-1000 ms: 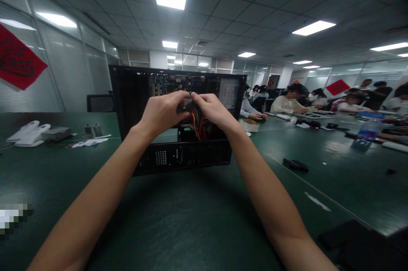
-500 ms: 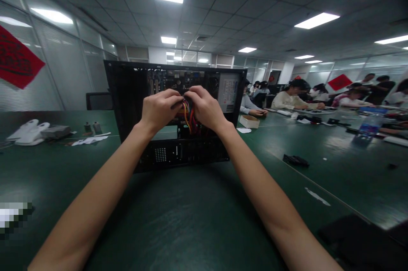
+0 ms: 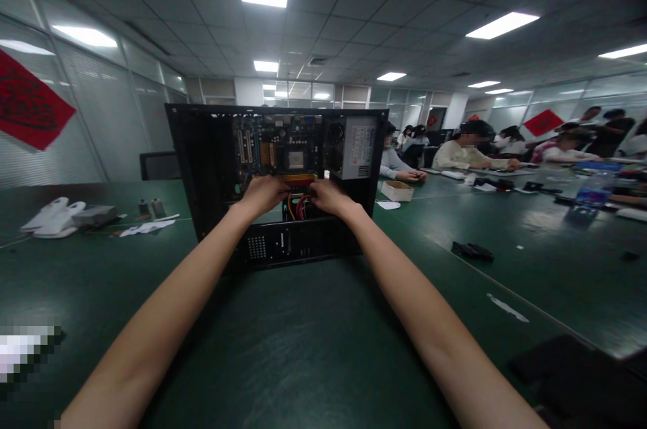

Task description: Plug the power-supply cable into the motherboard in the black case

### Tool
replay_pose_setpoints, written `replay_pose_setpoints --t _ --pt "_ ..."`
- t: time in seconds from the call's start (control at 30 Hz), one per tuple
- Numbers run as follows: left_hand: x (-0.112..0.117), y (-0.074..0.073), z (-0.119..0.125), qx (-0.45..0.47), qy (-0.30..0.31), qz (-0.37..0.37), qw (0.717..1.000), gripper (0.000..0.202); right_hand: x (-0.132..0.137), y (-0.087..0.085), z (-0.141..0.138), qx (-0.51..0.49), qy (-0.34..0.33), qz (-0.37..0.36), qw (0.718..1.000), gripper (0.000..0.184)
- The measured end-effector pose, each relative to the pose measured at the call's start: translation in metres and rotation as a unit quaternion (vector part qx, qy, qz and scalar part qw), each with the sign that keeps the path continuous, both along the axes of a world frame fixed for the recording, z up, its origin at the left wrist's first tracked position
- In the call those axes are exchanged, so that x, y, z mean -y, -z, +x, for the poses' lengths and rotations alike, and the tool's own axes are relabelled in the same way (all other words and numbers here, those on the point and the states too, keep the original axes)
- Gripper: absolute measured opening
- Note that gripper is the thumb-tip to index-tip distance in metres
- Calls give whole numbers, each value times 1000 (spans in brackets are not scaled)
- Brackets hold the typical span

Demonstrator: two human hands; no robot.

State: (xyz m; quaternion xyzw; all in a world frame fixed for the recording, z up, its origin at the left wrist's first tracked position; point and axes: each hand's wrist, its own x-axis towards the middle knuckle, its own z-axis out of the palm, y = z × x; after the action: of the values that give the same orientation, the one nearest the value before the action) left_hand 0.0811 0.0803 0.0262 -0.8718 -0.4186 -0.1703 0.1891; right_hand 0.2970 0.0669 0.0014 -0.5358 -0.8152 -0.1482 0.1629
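A black computer case (image 3: 275, 108) stands on its side edge on the green table, its open side facing me. Inside it a motherboard (image 3: 253, 136) shows, with a bare square processor socket area (image 3: 296, 159). At the upper right sits a silver power supply (image 3: 360, 143). My left hand (image 3: 263, 195) reaches into the case below the board, its fingers closed at the red and yellow cables (image 3: 299, 207). From the other side my right hand (image 3: 328, 196) has its fingers bent round the same cables. The fingertips of both hands are partly hidden.
White objects and a grey box (image 3: 94, 215) lie at the left. Right of the case stand a small open carton (image 3: 397, 190) and, farther off, a water bottle (image 3: 594, 193). A black item (image 3: 472, 251) lies nearer. Several people sit along the table at the right.
Both hands have moved down from the middle of the motherboard to its lower edge, with the cables between them. The board's centre is now uncovered.
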Motion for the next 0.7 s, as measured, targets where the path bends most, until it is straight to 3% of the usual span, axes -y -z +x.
replay_pose_setpoints --t 0.3,0.7 --pt "1 6 22 -84 -75 -32 993 36 -3 6 -1 4 -17 -15 1000 25" --pt "2 7 23 -81 -81 -26 993 37 -7 7 -2 10 -28 -26 999 23"
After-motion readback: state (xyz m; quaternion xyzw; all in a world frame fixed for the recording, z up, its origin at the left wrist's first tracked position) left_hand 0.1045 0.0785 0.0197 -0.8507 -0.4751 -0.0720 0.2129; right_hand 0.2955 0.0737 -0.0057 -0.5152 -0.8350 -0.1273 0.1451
